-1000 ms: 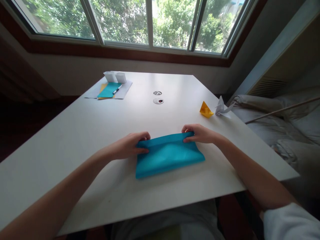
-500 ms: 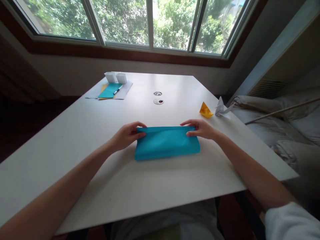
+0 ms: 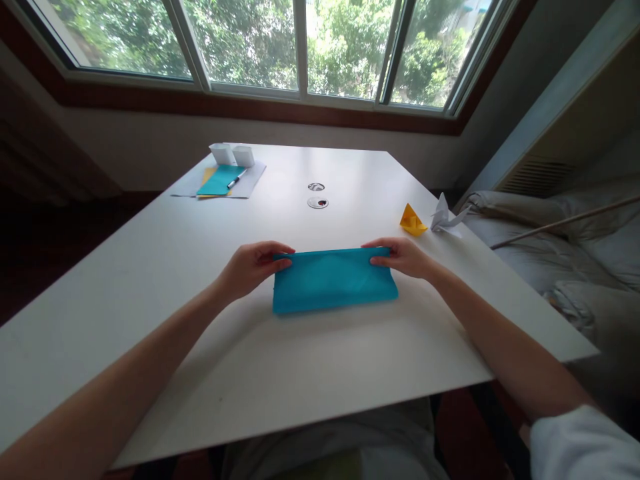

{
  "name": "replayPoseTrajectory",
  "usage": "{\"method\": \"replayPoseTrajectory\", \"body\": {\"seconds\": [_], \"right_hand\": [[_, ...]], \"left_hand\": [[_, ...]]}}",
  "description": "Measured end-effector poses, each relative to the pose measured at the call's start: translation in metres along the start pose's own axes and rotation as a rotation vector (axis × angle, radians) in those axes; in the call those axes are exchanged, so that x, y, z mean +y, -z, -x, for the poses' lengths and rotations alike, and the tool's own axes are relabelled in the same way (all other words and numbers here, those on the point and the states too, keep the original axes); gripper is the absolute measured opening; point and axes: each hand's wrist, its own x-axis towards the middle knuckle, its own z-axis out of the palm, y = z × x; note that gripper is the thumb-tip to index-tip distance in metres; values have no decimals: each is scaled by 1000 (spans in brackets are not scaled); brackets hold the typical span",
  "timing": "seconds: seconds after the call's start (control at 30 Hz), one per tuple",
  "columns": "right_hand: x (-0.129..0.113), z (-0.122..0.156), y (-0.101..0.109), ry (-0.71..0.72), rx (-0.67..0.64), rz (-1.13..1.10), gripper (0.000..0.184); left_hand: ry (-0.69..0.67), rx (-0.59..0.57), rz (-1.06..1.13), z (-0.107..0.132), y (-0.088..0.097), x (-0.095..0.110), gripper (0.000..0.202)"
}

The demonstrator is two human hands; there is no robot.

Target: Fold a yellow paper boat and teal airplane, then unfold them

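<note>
A sheet of blue paper (image 3: 334,283), doubled over toward me, is held over the white table (image 3: 320,360). My left hand (image 3: 255,265) pinches its far left corner between thumb and fingers. At the far right corner, my right hand (image 3: 403,257) grips the paper the same way. The paper's far edge is stretched straight between both hands, and its folded near side bulges toward me. Beyond my right hand stand a yellow folded-paper boat (image 3: 413,221) and a white folded-paper crane (image 3: 444,217).
At the far left of the table, a pen (image 3: 237,179) lies on blue, yellow and white sheets (image 3: 220,181). Two small white containers (image 3: 243,157) stand behind them. Two round cable-hole covers (image 3: 317,203) sit mid-table. Cushions (image 3: 505,217) and a thin stick (image 3: 570,220) are at the right.
Both hands have raised the paper's far edge slightly. Its near folded edge has shifted a little away from me, and the paper looks flatter along the top.
</note>
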Motion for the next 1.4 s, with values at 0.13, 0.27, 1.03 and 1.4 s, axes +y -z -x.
{"method": "replayPoseTrajectory", "body": {"seconds": [0.13, 0.27, 1.03, 1.4], "right_hand": [[2, 0, 0, 5, 27, 32, 48], [6, -1, 1, 17, 74, 68, 48], [15, -1, 1, 26, 135, 33, 44], [10, 0, 2, 54, 128, 87, 43]], "left_hand": [[25, 37, -11, 0, 0, -1, 37], [33, 57, -41, 0, 0, -1, 39], [30, 58, -65, 1, -1, 3, 39], [30, 59, -69, 0, -1, 5, 40]]}}
